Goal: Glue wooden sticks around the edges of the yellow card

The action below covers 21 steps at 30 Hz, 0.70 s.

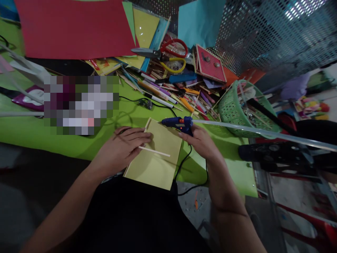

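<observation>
My right hand [201, 140] is wrapped round the handle of a blue glue gun [179, 122] with a small red light. A long clear glue stick [250, 130] runs out of its back to the right. The nozzle points left, over the top edge of a yellow sheet of card [155, 170]. Across the card's left side lies my left hand [126, 146], fingers together, with a thin pale wooden stick [158, 151] jutting from under them. Another thin strip [148, 123] lies along the card's upper left edge. My left fingertips hide part of the card.
Scissors [160, 56], markers [158, 100] and loose sticks are heaped at the back. A green basket [237, 109] stands right, near a dark cylindrical object [263, 153]. Red paper [76, 28] lies back left. The gun's black cord [181, 167] loops over the table's front edge.
</observation>
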Available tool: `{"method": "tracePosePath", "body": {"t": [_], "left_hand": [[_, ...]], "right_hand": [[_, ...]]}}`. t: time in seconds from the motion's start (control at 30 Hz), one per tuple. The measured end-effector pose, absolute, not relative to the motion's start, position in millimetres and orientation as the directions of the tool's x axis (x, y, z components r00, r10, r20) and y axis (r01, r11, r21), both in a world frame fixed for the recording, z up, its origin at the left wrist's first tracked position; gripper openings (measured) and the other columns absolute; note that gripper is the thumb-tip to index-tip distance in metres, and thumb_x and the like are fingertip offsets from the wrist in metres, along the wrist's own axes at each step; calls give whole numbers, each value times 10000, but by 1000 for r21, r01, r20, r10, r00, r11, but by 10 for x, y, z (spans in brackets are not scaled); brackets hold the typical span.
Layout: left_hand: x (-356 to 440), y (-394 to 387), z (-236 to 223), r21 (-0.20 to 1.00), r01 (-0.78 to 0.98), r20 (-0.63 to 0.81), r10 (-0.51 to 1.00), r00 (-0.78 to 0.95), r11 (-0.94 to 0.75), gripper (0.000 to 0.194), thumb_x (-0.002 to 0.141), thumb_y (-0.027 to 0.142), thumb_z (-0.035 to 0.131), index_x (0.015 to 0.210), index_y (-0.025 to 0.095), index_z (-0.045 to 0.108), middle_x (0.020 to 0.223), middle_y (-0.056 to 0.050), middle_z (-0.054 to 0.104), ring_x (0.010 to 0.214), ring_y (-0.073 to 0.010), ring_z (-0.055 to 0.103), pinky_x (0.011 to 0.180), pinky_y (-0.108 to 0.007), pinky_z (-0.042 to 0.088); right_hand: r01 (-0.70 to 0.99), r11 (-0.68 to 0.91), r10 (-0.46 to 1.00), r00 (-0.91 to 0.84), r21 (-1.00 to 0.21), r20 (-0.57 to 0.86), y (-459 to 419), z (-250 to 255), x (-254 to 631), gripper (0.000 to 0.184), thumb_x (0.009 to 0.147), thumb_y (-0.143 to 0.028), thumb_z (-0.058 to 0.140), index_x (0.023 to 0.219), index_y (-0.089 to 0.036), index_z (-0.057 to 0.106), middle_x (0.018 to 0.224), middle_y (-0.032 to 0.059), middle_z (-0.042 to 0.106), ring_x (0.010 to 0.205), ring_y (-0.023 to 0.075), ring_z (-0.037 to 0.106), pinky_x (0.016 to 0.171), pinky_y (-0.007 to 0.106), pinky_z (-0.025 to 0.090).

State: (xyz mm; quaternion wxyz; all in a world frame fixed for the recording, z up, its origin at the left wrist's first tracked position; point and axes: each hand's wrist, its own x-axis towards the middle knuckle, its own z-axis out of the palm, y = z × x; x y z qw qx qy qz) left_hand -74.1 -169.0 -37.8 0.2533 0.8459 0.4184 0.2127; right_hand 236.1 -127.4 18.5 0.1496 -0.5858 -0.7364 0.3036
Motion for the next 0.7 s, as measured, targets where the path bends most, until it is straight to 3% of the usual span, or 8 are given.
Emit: {"method": "tracePosePath", "body": {"t": [0.43, 0.7], "left_hand": [[-748, -1684, -390, 610, 598, 140, 814, 564, -520, 421, 1022, 223, 465, 1370, 338, 672, 1499, 28, 664, 1461, -228, 549, 1270, -483, 368], [-745, -1672, -387, 584, 606, 148, 805, 575, -540, 418, 1026, 213, 445, 1365, 331, 658, 1499, 29, 664, 1454, -237, 556, 1227, -518, 403]], "right_hand": [[792, 152, 950, -282, -592, -133, -1279, 226, 2404, 359, 944, -549, 663, 1092, -235, 753, 1084, 92, 790, 1014, 339, 718, 905, 479, 552], [788, 131, 955, -263, -602, -136, -1279, 204, 2376, 372, 944, -560, 656, 1125, -247, 743, 1128, 106, 781, 1068, 368, 707, 944, 528, 544]]}}
